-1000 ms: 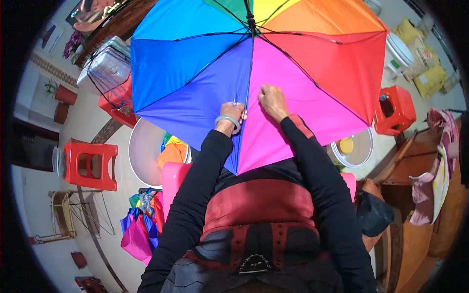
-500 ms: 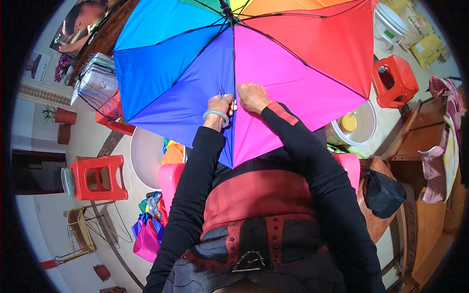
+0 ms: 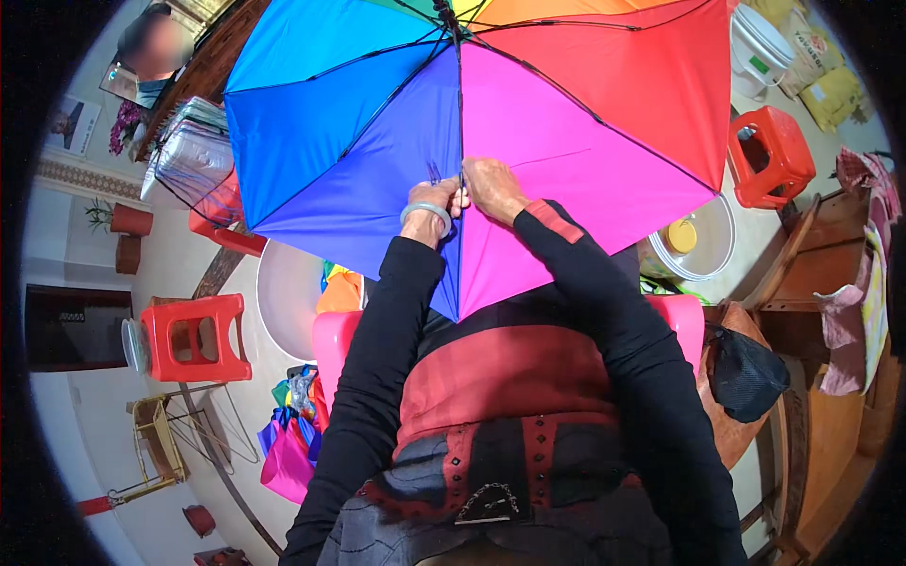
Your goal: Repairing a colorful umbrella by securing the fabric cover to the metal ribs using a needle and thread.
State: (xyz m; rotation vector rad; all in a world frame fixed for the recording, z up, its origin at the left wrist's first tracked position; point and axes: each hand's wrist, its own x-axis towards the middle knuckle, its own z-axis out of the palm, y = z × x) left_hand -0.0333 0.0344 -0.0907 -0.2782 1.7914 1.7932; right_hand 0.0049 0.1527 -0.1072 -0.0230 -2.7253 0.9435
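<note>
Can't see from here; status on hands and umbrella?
Left hand, right hand close together at one rib; exact grip unclear. Umbrella open, underside facing the person. No obstruction visible.

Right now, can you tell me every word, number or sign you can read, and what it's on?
Pale sack, upper right: dark printed letters, which I won't copy out.
White bucket beside it: a green patch, any writing too small to read.
Picture on the left wall: any writing is too small to read.
Open rainbow umbrella: no words that I can see.
</note>
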